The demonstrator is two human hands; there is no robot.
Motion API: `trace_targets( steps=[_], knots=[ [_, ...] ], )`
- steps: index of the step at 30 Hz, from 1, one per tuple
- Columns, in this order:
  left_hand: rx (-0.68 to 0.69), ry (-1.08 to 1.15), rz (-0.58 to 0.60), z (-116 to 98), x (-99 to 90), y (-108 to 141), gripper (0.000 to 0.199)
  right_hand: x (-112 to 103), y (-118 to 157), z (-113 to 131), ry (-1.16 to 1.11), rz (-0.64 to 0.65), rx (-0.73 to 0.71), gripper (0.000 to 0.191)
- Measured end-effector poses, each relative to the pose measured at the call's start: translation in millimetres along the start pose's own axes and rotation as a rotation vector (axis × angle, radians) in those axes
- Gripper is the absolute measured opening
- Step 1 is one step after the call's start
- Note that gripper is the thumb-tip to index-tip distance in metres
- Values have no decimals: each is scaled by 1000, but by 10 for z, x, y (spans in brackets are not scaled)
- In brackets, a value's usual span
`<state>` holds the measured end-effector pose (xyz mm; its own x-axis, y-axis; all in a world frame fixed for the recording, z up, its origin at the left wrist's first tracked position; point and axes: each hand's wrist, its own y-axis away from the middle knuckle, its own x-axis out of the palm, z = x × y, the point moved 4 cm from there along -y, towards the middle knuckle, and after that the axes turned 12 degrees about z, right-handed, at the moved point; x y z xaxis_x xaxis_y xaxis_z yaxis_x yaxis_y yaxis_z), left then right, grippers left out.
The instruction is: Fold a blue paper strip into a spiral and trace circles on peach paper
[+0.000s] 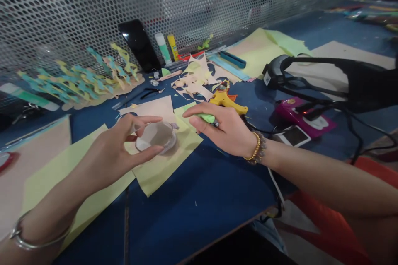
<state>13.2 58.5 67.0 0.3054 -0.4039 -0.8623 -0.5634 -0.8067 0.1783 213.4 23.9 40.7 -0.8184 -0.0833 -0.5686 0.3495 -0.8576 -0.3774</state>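
My left hand [120,147] curves its thumb and fingers around a small round see-through cup-like piece [158,137], whitish inside, gripping it by the rim. It is over a sheet of yellow paper [169,169]. My right hand [225,128] is closed on a light green thing [207,118], mostly hidden in the palm; its kind does not show. The index finger and thumb point toward the cup-like piece without touching it. Just beyond the right hand lies a yellow glue gun [228,101].
Paper scraps [197,76] lie behind the hands. A phone [139,45], glue sticks [163,47] and a row of twisted paper strips [83,76] stand by the mesh wall. On the right are a magenta power strip [298,116] with cables and a black strapped device [367,78].
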Motion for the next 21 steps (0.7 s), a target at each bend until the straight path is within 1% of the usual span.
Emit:
trace_targets(
  steps=[5, 9, 13, 15, 17, 21],
  knots=[
    [-11, -42, 30, -9, -21, 2, 36, -3, 5, -9, 3, 2, 6, 21],
    [14, -37, 34, 23, -45, 4, 43, -19, 16, -7, 0, -20, 23, 22],
    [73, -32, 50, 61, -61, 23, 44, -21, 40, -13, -10, -52, 89, 22],
    [100, -42, 57, 77, -63, 36, 46, -11, 42, -14, 2, -77, 101, 20],
    [151, 1, 58, 86, -60, 49, 47, 8, 34, -7, 35, -113, 100, 19],
    [236, 50, 48, 106, -41, 68, 50, 35, 54, 34, 137, -232, 114, 16]
  ],
)
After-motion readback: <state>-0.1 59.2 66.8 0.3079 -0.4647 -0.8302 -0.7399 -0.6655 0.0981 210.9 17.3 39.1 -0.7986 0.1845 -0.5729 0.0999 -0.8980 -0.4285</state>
